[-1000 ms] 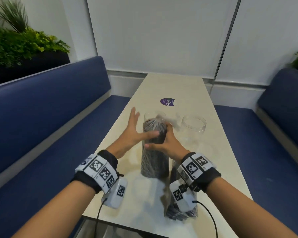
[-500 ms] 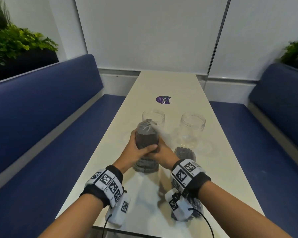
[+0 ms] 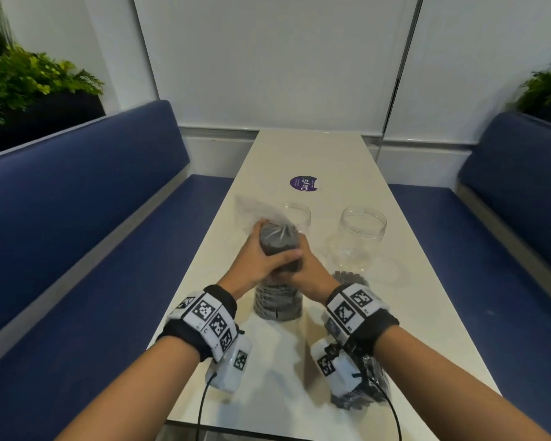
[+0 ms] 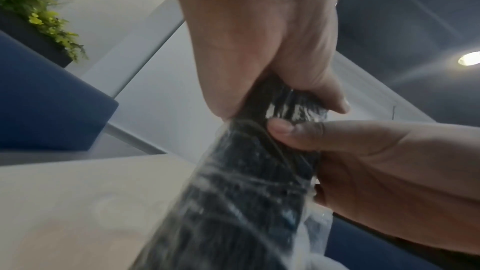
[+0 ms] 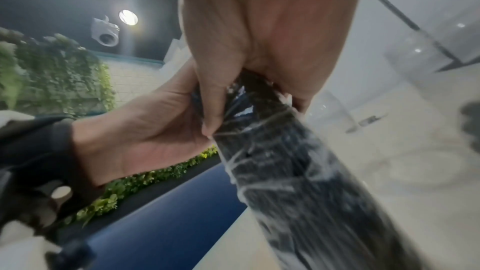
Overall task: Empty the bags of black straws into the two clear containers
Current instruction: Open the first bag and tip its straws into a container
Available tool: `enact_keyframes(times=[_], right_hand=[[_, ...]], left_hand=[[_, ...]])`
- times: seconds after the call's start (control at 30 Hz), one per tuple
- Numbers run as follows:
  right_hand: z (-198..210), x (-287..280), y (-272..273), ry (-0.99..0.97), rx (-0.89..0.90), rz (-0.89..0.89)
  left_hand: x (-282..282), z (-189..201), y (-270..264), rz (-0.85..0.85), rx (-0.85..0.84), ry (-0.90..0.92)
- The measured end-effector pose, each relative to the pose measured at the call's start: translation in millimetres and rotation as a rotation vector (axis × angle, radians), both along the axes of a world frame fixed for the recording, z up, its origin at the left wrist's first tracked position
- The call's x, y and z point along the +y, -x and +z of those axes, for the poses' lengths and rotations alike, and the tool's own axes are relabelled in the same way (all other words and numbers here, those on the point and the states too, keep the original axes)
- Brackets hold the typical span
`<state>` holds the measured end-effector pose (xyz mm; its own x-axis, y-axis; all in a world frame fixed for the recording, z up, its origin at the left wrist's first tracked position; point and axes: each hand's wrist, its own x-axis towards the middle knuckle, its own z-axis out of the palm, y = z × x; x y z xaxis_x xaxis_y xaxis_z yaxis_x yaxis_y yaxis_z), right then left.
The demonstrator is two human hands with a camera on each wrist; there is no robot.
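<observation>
A clear plastic bag of black straws (image 3: 279, 300) stands upright on the pale table (image 3: 312, 154), its loose top flaring up and left. My left hand (image 3: 261, 261) grips the bag near its top, thumb across the front. My right hand (image 3: 309, 272) grips it from the other side. Both wrist views show the wrapped bundle (image 4: 233, 202) (image 5: 298, 171) running down from the curled fingers. Two clear containers stand behind: one (image 3: 298, 214) partly hidden by the bag, one (image 3: 361, 230) to the right, with nothing in it. A second bag of straws (image 3: 358, 386) lies under my right wrist.
A purple round sticker (image 3: 303, 183) lies further along the table. Blue benches (image 3: 77, 198) (image 3: 516, 173) flank both sides, with plants (image 3: 29, 81) behind them. A white wall closes the far end.
My left hand, open beside the bag a second ago, has closed round it. The bag's plastic top, first bunched, has spread open up and to the left.
</observation>
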<state>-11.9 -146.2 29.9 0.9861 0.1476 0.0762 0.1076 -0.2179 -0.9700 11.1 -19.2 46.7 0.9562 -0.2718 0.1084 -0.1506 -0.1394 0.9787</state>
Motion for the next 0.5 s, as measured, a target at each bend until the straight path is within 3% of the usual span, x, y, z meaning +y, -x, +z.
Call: enact_keyframes(times=[0.1,0.23,0.3,0.5], right_hand=[[-24.2,-1.8,8.1,0.081,0.079,-0.022],[-34.9,-11.3,17.5,0.27,0.242,0.08],[-28.5,-19.8,16.2,0.27,0.265,0.083],[16.7,-23.4,-0.5,0.119,0.056,0.134]], left_hand=[[3.3,-34.4,2.7,-0.025,0.069,-0.006],[13.8,-63.1,9.7,-0.155,0.146,-0.13],[18.1,-51.3,10.5,-0.199,0.128,-0.133],[18.6,-0.1,3.7,-0.2,-0.04,0.017]])
